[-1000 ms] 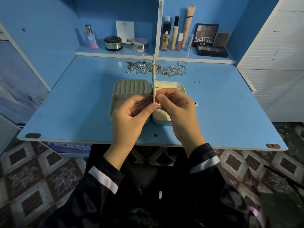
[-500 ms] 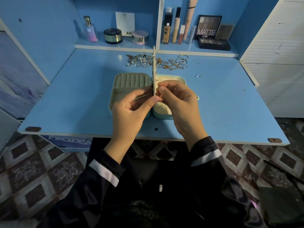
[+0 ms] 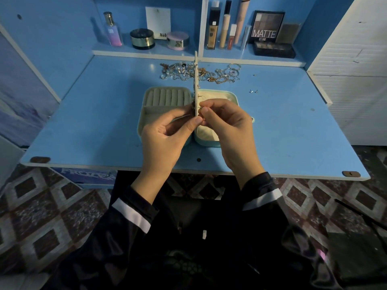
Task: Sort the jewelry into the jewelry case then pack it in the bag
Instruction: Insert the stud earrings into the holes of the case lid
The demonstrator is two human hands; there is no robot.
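Blue bench (image 3: 83, 122) above a diamond-patterned tile floor (image 3: 41, 216), with a cosmetics shelf (image 3: 146, 52) along its back and loose jewelry (image 3: 222, 74) heaped just in front of the shelf. The open jewelry case (image 3: 146, 95) lies mid-bench. Above it, the left hand (image 3: 165, 139) pinches the upright earring panel (image 3: 196, 80) and the right hand (image 3: 228, 130) pinches a small gold piece (image 3: 200, 107) against it.

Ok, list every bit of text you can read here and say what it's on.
"MATTE": lid of the eyeshadow palette.
"NUD": white card; the rest is hidden behind a round compact.
"FROZEN": blue panel under the table, last letters blurred.
Too small or blurred: the print under "MATTE", the labels on the perfume bottle and the foundation bottle.
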